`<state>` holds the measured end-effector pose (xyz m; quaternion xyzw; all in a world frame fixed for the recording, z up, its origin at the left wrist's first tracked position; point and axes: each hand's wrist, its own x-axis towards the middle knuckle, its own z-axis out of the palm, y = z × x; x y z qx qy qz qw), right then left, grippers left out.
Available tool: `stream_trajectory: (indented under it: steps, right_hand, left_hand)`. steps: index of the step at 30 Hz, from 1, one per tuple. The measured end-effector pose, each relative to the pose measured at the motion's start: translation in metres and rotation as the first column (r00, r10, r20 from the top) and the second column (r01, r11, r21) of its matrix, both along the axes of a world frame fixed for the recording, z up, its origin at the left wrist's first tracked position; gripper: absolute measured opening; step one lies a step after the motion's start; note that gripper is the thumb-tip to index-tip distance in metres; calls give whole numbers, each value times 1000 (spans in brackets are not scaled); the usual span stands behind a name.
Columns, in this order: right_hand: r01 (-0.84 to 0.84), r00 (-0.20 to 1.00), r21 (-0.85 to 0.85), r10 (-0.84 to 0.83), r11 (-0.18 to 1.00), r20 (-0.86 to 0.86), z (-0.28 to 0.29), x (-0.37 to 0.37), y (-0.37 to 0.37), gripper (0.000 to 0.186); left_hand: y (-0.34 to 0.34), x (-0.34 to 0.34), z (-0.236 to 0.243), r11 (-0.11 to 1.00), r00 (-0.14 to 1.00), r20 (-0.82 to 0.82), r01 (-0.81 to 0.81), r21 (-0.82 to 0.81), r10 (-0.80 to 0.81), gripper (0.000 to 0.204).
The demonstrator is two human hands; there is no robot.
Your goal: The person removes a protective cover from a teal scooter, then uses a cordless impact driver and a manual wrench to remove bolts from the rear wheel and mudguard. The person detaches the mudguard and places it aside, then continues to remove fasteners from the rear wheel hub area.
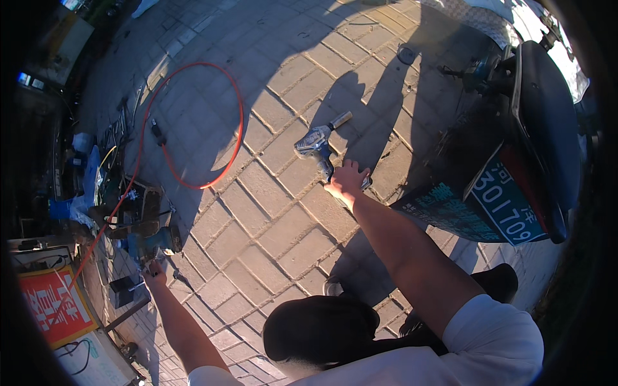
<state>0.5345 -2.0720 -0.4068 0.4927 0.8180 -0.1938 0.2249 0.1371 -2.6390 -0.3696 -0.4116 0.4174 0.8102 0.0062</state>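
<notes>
My right hand is closed round the handle of a blue-and-grey impact wrench, held out over the paving. A long metal socket sticks out of its front, pointing up and to the right. At the lower left, my left hand has its fingers curled at the underside of a blue power tool with a dark round end. The tool is in shadow beside a cluttered pile of gear, and its grip is partly hidden by my fingers.
An orange-red hose loops over the brick paving, its dark coupling inside the loop. A scooter stands close on the right. At left are hand tools, a dark box and a red sign.
</notes>
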Motion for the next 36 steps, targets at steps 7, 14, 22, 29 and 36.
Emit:
stream_trajectory:
  steps: [7,14,22,29,36]
  right_hand:
    - [-332,594,-300,-49,894,-803,36,138,-23,51]
    - [72,773,-793,-536,605,-339,55,222,-98,30]
    - [-16,761,-533,-335,846,-556,109,435,-77,43]
    - [248,514,-388,-460,888,-724,115,569,-34,43]
    - [364,157,-698,-780,617,-606,112,580,-1,23]
  left_hand:
    - [101,223,-19,871,913,165,406,-276,-373,31]
    - [244,373,-22,140,250,460,956,-259,-852,40]
    - [332,447,-55,-748,-543,545,604,-276,-639,34]
    - [367,465,-5,-979,-681,705,111,-169,-198,27]
    - [406,512,84,-993,-746,661,-118,-11,82,31]
